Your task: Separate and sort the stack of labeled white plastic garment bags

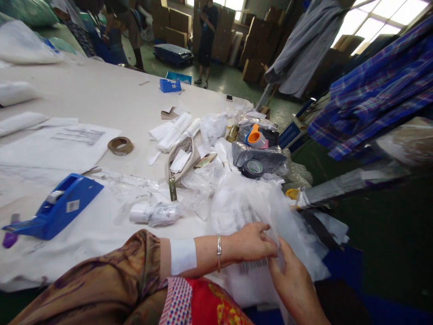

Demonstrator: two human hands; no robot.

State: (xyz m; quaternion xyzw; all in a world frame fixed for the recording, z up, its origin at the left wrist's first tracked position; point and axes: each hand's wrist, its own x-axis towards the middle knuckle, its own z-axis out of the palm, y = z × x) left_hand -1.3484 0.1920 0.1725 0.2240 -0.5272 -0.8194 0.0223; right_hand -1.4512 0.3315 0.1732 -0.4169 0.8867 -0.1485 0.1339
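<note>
Both of my hands meet over a stack of clear plastic bags [246,280] printed with dark lines of text, at the table's near right edge. My left hand [252,243], with a bracelet on its wrist and a white patch on the forearm, is closed on the bag's edge. Across from it, my right hand [292,277] has thumb and fingers pinched on the same edge. More loose translucent plastic [287,216] spreads out behind and to the right of the hands. Some fingertips are hidden by the film and the other hand.
A blue tape dispenser [64,205] stands at left, near a brown tape roll [121,146]. A beige pouch [184,160], a wrapped white roll [155,213] and black tape [253,168] lie ahead. Clothes, including a plaid shirt [375,85], hang at right. People stand beyond the table.
</note>
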